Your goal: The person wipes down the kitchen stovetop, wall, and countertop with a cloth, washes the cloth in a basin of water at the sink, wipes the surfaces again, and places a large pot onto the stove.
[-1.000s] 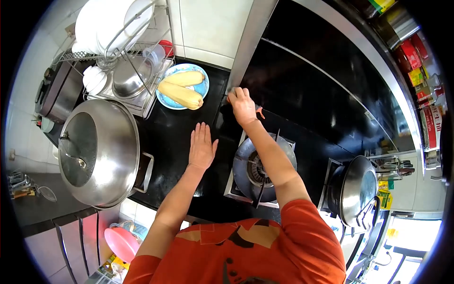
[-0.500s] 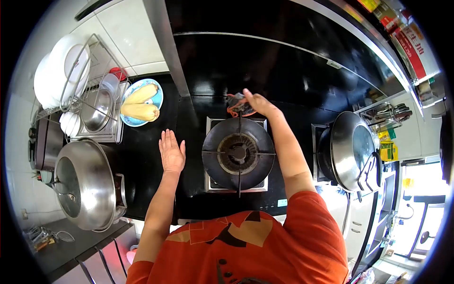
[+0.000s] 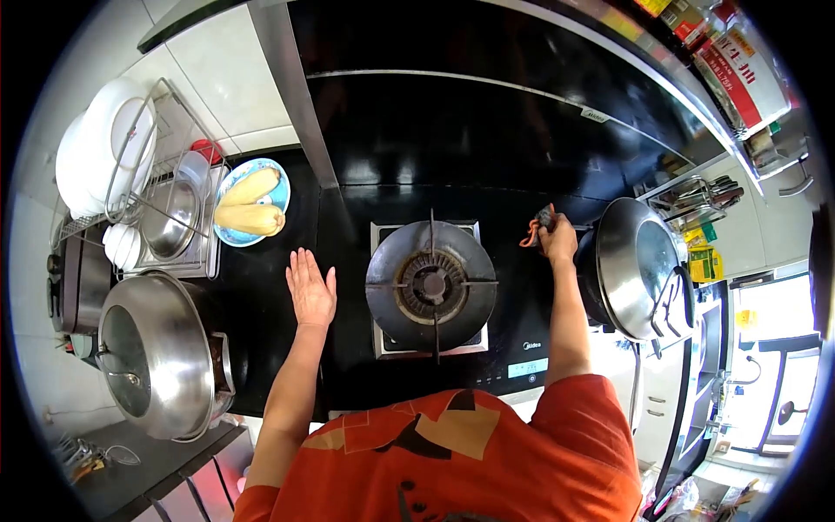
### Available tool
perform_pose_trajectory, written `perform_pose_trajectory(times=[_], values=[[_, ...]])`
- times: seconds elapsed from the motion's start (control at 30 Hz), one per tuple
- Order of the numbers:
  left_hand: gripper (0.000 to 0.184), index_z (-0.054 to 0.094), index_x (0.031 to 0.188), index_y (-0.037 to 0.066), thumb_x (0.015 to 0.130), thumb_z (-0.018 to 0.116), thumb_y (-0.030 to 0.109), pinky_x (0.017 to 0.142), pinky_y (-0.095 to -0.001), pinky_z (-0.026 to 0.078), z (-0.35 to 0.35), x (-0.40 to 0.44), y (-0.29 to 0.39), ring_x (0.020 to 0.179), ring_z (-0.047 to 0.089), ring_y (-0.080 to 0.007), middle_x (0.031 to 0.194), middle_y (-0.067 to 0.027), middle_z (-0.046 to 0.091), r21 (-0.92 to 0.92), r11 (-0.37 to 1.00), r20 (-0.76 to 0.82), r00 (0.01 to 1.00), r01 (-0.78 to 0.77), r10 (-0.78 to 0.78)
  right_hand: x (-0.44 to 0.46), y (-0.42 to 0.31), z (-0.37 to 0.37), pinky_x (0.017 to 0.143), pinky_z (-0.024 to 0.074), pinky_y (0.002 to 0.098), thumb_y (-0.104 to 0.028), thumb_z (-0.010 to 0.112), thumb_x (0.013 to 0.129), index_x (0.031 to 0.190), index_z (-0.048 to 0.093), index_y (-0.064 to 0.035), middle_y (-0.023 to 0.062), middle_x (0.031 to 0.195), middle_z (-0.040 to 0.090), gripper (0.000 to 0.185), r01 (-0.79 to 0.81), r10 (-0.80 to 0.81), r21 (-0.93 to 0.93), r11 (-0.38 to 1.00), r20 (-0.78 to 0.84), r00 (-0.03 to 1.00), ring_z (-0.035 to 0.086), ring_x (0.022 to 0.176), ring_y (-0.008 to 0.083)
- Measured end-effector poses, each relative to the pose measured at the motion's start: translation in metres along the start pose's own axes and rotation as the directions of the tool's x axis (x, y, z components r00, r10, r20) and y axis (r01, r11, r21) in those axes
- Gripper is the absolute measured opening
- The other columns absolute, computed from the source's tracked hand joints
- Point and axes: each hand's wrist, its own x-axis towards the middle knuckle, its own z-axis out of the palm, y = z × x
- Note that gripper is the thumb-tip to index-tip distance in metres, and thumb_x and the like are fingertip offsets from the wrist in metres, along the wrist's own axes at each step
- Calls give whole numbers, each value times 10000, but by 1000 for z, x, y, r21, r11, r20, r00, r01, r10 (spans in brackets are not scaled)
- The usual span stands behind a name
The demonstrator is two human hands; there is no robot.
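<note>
Bunched in my right hand point(image 3: 559, 240) is a dark grey cleaning cloth point(image 3: 533, 230) with an orange edge. That hand is closed around it on the black cooktop point(image 3: 522, 300), right of the gas burner point(image 3: 461, 304). Part of the cloth is hidden by my fingers. My left hand point(image 3: 310, 291) lies open and flat on the black surface left of the burner, fingers stretched forward. Nothing is in it. The burner has a round dark wok ring with metal prongs over a steel drip tray point(image 3: 379, 341).
A blue bowl point(image 3: 280, 188) of peeled, pale yellow long vegetables point(image 3: 250, 219) stands beyond my left hand. Left are a dish rack point(image 3: 209, 252) and a large lidded steel pot point(image 3: 178, 357). A lidded wok point(image 3: 622, 270) sits close right of my right hand.
My right hand has swept the cloth from behind the burner to its right side, nearer my body. My left hand stays flat in place. The view has shifted slightly.
</note>
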Motion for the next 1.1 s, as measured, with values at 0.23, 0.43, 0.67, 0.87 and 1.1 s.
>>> perform_pose_trajectory(times=[0.23,0.43,0.67,0.87,1.1], values=[[602,350,1409,-66,968,520,307,1154,-488,229,2,-1,0,1407,289,-368,1467,-229,375,7,1000,5,1000,-16,16,51,-103,-61,782,464,412,-45,633,752,1106,564,-31,156,973,556,361,309,-101,335,890,-516,851,542,887,334],[628,346,1412,-71,957,539,316,1155,-491,226,2,-1,1,1409,287,-367,1470,-227,371,-8,1000,7,1000,-13,13,30,-93,31,842,512,438,-18,653,711,1073,614,-69,142,1056,564,368,464,-432,62,884,-275,859,550,1025,359],[613,356,1405,-67,955,544,303,1146,-494,244,5,2,-1,1402,299,-368,1464,-224,380,40,997,-24,997,-67,68,11,-221,-8,836,497,400,-95,677,696,1015,683,-157,44,946,611,324,649,-583,267,712,-290,759,593,955,278],[587,377,1395,-63,966,522,311,1142,-498,256,5,2,-1,1404,299,-357,1468,-217,375,103,992,18,997,-70,69,9,-185,33,889,461,403,-254,737,657,1023,736,-242,14,1037,642,367,623,-626,70,779,32,779,597,1017,231],[557,406,1375,-64,977,507,313,1135,-479,277,8,3,0,1384,332,-358,1443,-208,412,137,987,-24,996,-87,91,35,-48,51,860,504,406,-143,721,692,1047,689,-159,54,1029,653,356,359,-360,80,930,2,933,595,1034,288]])
